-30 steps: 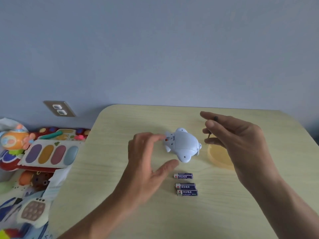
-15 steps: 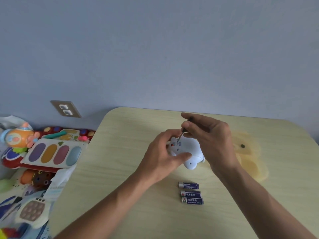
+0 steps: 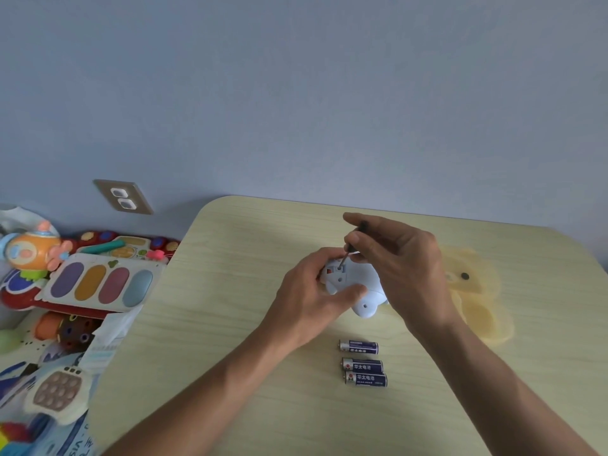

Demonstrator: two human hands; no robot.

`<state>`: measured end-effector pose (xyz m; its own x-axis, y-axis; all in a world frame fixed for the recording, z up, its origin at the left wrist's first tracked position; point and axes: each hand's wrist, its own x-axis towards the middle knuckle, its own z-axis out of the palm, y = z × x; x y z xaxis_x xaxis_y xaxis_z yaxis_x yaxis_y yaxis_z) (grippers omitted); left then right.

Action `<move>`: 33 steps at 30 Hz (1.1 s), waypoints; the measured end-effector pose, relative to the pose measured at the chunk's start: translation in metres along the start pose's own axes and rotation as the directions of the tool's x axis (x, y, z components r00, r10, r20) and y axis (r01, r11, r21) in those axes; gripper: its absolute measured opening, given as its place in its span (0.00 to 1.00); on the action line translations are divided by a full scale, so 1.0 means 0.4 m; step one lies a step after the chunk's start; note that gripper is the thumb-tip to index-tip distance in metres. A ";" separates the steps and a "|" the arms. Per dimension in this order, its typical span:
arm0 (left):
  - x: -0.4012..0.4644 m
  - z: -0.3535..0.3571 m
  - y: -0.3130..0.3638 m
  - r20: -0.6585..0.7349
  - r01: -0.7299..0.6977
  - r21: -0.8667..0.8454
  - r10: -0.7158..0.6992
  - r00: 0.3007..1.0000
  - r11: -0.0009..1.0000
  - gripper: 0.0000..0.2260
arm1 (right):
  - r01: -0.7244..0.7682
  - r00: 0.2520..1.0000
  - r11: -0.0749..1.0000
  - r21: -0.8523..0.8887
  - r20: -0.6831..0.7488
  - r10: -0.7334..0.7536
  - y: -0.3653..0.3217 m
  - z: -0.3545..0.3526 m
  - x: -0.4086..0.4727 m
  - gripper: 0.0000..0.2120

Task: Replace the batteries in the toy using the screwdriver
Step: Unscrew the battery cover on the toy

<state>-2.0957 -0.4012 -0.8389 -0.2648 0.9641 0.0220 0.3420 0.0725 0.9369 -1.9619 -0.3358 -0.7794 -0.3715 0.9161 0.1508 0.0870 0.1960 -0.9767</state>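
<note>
Pale blue wall rises behind a light wood-grain bench [image 3: 230,324] with rounded corners. At the middle of the bench lies the toy [image 3: 362,291], a small pale blue plastic animal, with its hatch side turned up. The left hand [image 3: 309,297] has its grip closed round the toy's left end, fingers curled over the top edge and thumb pressed along the near side. The right hand [image 3: 404,261] comes in from the right, its grip pinched on the screwdriver [image 3: 345,258]; the dark handle shows between thumb and forefinger, and the thin metal shaft slants down and leftward from that grip to meet the toy's hatch just beside the left fingertips. Whether the tip sits in a screw cannot be told.

Nearer the person than both grips, three batteries [image 3: 362,365] lie on the bench in a short stack of rows, dark blue with white print, each pointing left to right; the two nearest ones touch, the farthest lies slightly apart. Right of the right-hand grip, partly behind the wrist, sits a yellow translucent piece [image 3: 477,291], blurred, with a small dark dot on it.

Left of the bench, well apart from the left grip, colourful toys are piled [image 3: 82,284], and a wall socket [image 3: 123,197] sits above them.
</note>
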 end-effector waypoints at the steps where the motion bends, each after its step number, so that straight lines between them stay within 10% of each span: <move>1: -0.001 0.001 -0.001 -0.004 -0.005 0.000 0.005 1.000 1.000 0.17 | 0.016 1.000 1.000 -0.012 -0.001 -0.016 -0.003 0.002 0.000 0.11; 33: 0.000 0.007 -0.010 -0.010 -0.017 0.005 0.017 1.000 1.000 0.17 | 0.102 0.990 0.992 -0.080 -0.088 -0.109 -0.006 0.028 -0.013 0.10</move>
<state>-2.0944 -0.4009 -0.8437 -0.2681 0.9625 0.0414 0.3507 0.0575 0.9347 -1.9705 -0.3450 -0.7795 -0.2958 0.9165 0.2694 0.1223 0.3160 -0.9408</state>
